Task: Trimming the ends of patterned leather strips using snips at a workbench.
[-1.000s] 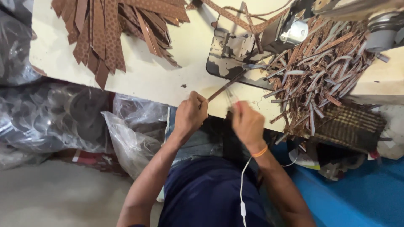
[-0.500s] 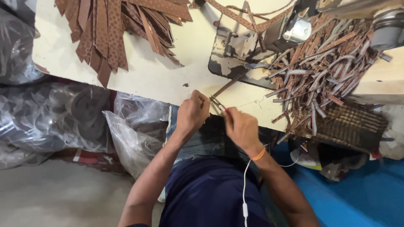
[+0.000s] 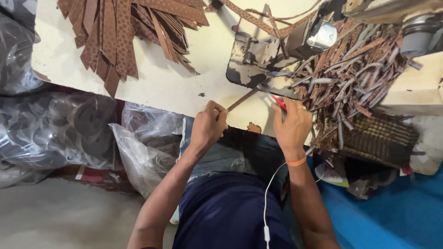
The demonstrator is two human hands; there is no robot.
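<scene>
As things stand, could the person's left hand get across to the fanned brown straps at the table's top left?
Probably yes. The left hand pinches a thin brown strip at the table edge, and only bare tabletop lies between it and the fanned straps. It would likely have to drop the strip first.

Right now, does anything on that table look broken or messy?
Yes. The table's cream top is chipped near its front edge, showing brown patches, and the sewing machine's base has worn, flaking paint. Cut strips lie in a tangled heap at the right.
</scene>
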